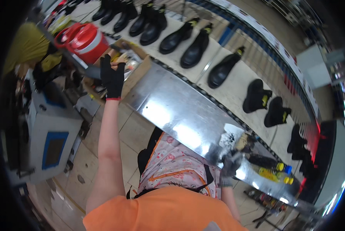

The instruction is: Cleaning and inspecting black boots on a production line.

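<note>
My left hand [111, 79], in a black glove with bare fingertips, reaches over a cardboard box [138, 77] at the left end of the metal table. Its fingers look apart, and I see nothing held in them. Inside the box lie small mixed items, too jumbled to name. My right hand [231, 165], in a dark grey glove, is at the table's near edge on the right. Motion smears its fingers, so whatever they hold cannot be made out. Close by lie a white sheet with black smudges [231, 135] and a dark-stained cloth [246, 143].
Black ankle boots [195, 50] stand in a row along the pale conveyor belt [234, 96] beyond the metal table [168, 104]. A red drink jug [88, 40] is at the far left. Bottles with yellow caps [274, 175] lie at the right. A grey cabinet [51, 127] stands left.
</note>
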### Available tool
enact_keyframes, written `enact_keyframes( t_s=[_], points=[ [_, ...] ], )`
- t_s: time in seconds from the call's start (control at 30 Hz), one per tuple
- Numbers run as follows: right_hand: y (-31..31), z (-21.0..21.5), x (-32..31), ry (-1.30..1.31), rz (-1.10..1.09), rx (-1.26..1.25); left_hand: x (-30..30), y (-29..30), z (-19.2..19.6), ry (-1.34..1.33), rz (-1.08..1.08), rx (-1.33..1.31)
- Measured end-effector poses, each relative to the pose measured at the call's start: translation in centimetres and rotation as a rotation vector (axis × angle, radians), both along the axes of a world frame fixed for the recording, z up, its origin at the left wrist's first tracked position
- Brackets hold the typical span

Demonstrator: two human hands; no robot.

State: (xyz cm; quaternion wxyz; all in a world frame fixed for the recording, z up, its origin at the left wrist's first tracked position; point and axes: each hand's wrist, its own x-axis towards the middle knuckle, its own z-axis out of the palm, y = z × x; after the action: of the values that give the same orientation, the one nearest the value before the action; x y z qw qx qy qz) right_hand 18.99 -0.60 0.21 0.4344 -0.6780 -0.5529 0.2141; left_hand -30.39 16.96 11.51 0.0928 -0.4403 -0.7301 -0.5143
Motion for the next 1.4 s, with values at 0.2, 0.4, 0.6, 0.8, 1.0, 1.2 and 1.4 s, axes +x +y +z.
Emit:
enact_keyframes(
  t_s=[0.2, 0.4, 0.6, 0.8, 1.0, 1.2, 1.4],
  points=[
    [9.7, -1.2, -4.5, -0.302, 0.107, -0.152, 12.7, 8.5, -4.4, -0.199, -0.611, 0.139],
    [9.9, -0.5, -5.9, -0.2, 0.025, -0.116, 22.4, 16.9, -9.1, -0.004, -0.709, -0.006],
    [10.0, -1.4, -5.4, -0.264, 0.108, -0.233, 31.0, 20.6, -10.5, 0.089, -0.645, -0.629],
    [10.3, 0.6, -5.5, -0.22, 0.148, -0.329, 31.7, 21.0, -10.7, 0.128, -0.498, -0.692],
    [9.8, -1.3, -5.1, -0.312, 0.169, -0.313, 29.0, 20.7, -9.5, 0.148, -0.632, -0.794],
    [9.8, -1.8, -5.1, -0.223, 0.073, -0.362, 24.2, 6.9, -2.4, -0.109, -0.74, -0.684],
    [10.5, -2.6, -5.5, -0.487, 0.044, 0.061, 21.5, -5.0, -6.7, 0.056, -0.671, -0.505]
  ],
)
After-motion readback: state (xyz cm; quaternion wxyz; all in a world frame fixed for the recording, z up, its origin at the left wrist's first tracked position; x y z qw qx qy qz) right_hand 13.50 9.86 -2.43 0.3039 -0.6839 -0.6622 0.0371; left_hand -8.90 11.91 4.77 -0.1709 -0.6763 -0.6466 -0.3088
